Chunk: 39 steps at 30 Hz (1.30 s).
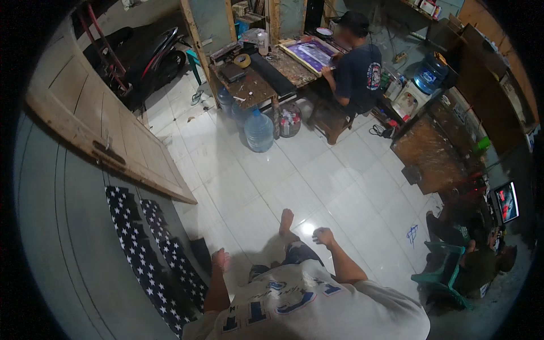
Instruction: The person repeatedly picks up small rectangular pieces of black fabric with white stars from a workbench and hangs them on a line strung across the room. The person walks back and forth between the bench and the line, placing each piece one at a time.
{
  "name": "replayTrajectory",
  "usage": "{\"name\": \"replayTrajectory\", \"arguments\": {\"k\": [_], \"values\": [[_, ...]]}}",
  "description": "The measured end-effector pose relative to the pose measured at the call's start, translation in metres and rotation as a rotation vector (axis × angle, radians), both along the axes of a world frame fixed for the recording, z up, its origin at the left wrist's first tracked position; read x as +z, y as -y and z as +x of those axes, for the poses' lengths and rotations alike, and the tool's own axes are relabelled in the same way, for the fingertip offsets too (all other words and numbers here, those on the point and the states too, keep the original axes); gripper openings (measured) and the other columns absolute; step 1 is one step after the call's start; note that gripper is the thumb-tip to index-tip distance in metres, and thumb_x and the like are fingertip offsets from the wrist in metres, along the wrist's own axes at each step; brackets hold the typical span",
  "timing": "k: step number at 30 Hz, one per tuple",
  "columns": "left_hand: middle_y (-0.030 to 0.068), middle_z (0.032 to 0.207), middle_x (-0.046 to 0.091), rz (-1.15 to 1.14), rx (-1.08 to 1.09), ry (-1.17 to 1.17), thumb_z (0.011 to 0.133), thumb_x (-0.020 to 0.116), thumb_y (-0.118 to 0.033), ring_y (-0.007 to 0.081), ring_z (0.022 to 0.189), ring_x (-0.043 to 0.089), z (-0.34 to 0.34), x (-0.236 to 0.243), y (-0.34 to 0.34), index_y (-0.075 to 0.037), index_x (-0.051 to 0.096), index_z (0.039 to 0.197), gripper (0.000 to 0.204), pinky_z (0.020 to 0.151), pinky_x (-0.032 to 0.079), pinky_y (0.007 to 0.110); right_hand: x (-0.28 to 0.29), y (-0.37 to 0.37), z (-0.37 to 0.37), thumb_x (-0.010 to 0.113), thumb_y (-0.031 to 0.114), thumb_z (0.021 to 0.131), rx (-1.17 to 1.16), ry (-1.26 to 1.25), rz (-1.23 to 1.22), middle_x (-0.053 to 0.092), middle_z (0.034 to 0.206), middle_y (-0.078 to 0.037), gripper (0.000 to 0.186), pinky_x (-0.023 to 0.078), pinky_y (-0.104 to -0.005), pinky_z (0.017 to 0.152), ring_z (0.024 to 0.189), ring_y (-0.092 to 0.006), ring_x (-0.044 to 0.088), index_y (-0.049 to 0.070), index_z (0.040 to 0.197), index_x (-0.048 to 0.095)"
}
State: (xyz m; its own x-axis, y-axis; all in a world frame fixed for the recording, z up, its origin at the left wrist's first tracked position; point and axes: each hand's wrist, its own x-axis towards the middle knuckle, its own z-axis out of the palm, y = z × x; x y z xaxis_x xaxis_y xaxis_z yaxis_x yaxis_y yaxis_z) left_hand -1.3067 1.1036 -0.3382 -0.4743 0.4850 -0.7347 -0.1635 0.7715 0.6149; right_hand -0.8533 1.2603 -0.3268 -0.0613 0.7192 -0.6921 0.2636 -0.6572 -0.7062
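My left hand (221, 259) hangs beside my body over the floor, its fingers loosely apart and nothing seen in it. Nearest to it is the wall side, where strips of dark cloth with white stars (170, 249) hang. My right hand (324, 237) is held out in front on the right, with fingers slightly bent and apart. It touches nothing that I can see. One bare foot (287, 221) shows on the white tiles between my hands.
A wooden door (96, 107) stands at left. Ahead, a seated person (362, 73) works over a purple framed panel (311, 55) on a workbench (249, 88). A water jug (259, 131) stands below. At right, another person (481, 266) sits by a green chair (442, 263) and a screen (506, 202).
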Motion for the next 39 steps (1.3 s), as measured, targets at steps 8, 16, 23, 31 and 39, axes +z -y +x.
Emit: {"name": "replayTrajectory", "arguments": {"k": [8,16,23,31,39], "values": [[0.0108,0.108,0.058,-0.033,-0.016,0.344,0.085,0.052,-0.036,0.0285,0.09,0.059,-0.014,0.011,-0.161,-0.007,0.051,0.109,0.037,0.073,0.048,0.041,-0.103,-0.091,0.03,0.063,0.019,0.074,0.697,0.403,-0.033,0.065,0.079,-0.013,0.02,0.05,-0.0341,0.053,0.07,-0.0212,0.064,0.0,0.082,0.065],[0.0138,0.111,0.056,-0.19,0.0,0.313,0.088,0.048,-0.034,0.0291,0.093,0.058,-0.003,0.016,-0.268,-0.005,0.047,0.112,0.038,0.073,0.048,0.041,-0.044,-0.285,0.023,0.056,0.013,0.08,-0.146,-0.096,-0.104,0.064,0.081,-0.017,0.021,0.054,-0.0359,0.053,0.065,-0.0262,0.064,-0.004,0.091,0.06],[0.0099,0.109,0.058,-0.115,-0.142,0.466,0.085,0.052,-0.032,0.0227,0.084,0.06,-0.027,0.017,-0.365,-0.014,0.053,0.106,0.028,0.069,0.048,0.037,0.017,-0.431,-0.032,0.055,0.012,0.079,-0.174,0.039,0.023,0.064,0.081,-0.016,0.02,0.052,-0.0315,0.052,0.066,-0.0242,0.064,-0.004,0.09,0.06],[0.0108,0.095,0.062,-0.146,-0.097,0.464,0.084,0.055,-0.03,0.0245,0.074,0.061,-0.105,-0.024,-0.487,-0.011,0.054,0.108,0.031,0.062,0.049,0.037,-0.051,-0.442,-0.063,0.06,0.02,0.074,0.128,-0.125,0.375,0.062,0.063,-0.009,0.019,0.05,-0.0286,0.049,0.057,-0.0147,0.061,0.002,0.069,0.064],[0.0071,0.085,0.061,-0.1,-0.193,0.2,0.083,0.055,-0.034,0.0194,0.064,0.058,-0.154,-0.01,-0.653,-0.009,0.053,0.099,0.03,0.053,0.044,0.032,-0.083,-0.494,-0.086,0.067,0.014,0.07,-0.056,-0.2,-0.08,0.065,0.084,-0.005,0.015,0.054,-0.0289,0.063,0.079,-0.0172,0.064,0.004,0.08,0.062]]}}
